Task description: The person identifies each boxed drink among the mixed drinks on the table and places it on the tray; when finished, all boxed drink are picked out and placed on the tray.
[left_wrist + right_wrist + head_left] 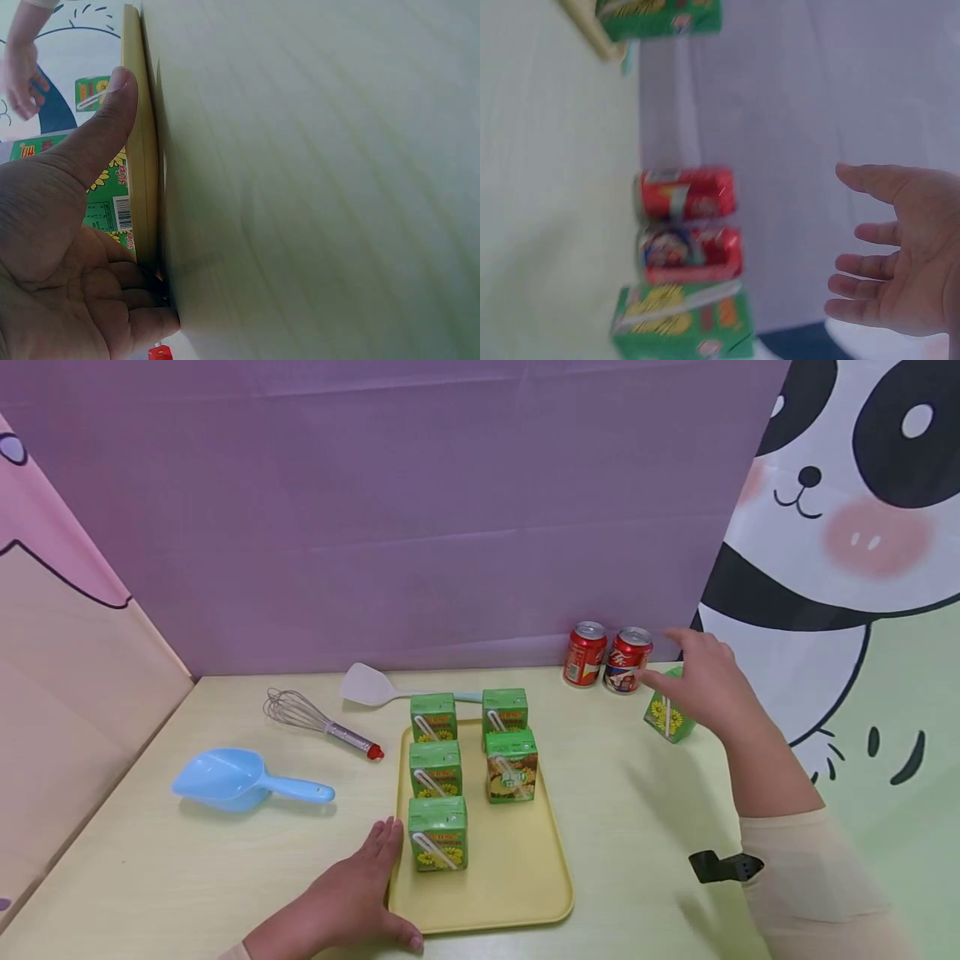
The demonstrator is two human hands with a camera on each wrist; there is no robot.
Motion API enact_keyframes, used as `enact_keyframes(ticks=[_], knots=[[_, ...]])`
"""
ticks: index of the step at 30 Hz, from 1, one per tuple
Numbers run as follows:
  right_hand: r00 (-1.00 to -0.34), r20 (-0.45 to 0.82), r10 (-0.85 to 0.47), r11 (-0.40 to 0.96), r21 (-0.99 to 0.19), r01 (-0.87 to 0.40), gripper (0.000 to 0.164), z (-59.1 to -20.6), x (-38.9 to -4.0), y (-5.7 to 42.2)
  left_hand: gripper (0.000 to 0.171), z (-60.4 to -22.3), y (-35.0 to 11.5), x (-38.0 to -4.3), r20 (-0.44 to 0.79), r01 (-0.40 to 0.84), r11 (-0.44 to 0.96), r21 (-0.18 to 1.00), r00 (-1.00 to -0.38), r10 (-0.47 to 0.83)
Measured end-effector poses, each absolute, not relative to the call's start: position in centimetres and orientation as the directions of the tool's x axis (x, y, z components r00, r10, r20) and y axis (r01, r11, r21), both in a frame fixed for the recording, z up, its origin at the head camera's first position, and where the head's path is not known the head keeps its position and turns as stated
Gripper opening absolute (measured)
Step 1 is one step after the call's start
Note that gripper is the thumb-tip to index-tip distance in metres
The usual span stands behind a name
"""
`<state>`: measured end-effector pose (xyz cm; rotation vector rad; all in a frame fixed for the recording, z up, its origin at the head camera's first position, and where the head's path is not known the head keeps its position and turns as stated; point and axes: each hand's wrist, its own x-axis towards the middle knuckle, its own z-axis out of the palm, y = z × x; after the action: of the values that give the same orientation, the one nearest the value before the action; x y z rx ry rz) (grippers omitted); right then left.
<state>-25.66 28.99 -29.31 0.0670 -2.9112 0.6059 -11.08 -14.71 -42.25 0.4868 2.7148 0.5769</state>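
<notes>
My left hand (348, 889) rests against the near left corner of a yellow tray (513, 868). Its thumb lies by the near edge and its fairly straight fingers run along the left side. Several green drink cartons with straws stand on the tray; the nearest carton (438, 835) is on its left half. At the far right, my right hand (708, 685) hovers with thumb and fingers spread, holding nothing. Below it, partly hidden, another green drink carton (667, 717) stands on the table. In the right wrist view the fingers (866, 266) are apart from this carton (686, 319).
Two red drink cans, a left can (585, 654) and a right can (628, 660), stand by the purple backdrop (375, 510). Behind the tray lies a white spatula (367, 685). A whisk (318, 722) and a blue scoop (240, 779) lie left of it.
</notes>
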Motion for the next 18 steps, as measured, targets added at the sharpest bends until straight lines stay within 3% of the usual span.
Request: enact_keyframes(ticks=[7,14,18], knots=[[-0.991,0.099,0.087,0.923,-0.382,0.043,0.093,-32.5,-27.7,32.3,0.143,-42.3,-14.8,-11.1,-0.239,0.256,0.86,0.44,-0.891,0.387],[-0.988,-0.015,0.156,0.863,-0.484,0.144,0.103,-36.5,-29.2,35.0,0.142,-42.0,-14.7,-11.0,-0.239,0.261,0.86,0.44,-0.889,0.392],[-0.985,-0.083,0.154,0.826,-0.537,0.174,0.099,-37.4,-29.3,35.7,0.142,-42.1,-14.7,-11.0,-0.242,0.259,0.862,0.436,-0.888,0.39]])
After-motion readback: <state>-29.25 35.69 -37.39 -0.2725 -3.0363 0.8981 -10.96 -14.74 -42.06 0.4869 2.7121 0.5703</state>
